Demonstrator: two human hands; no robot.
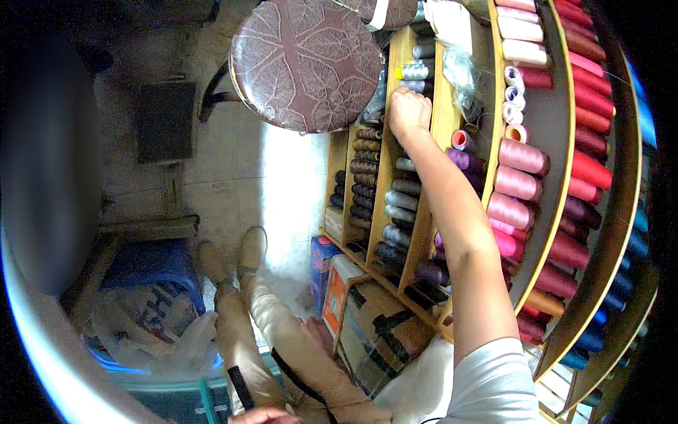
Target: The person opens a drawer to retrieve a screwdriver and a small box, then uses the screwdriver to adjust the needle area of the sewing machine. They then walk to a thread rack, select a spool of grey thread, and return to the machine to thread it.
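Observation:
My right arm stretches across to a wooden shelf rack (388, 134) of thread spools. My right hand (410, 112) is closed in a fist shape at a row of grey spools, its fingertips hidden by the hand's back. Just beyond the knuckles lies a grey-blue thread spool (413, 86), with a silvery spool (417, 71) behind it. Below the hand, several more grey spools (401, 199) lie in the same row. At the lower edge only a part of my left hand (265, 416) shows, in front of my trousers; its fingers are mostly cut off.
A round stool with a brown leaf-pattern seat (307, 63) stands against the rack. Pink spools (519, 184) and red spools (592, 92) fill shelves to the right. A taped cardboard box (385, 332) sits by the rack. A blue plastic stool (152, 265) with a clear bag is at left.

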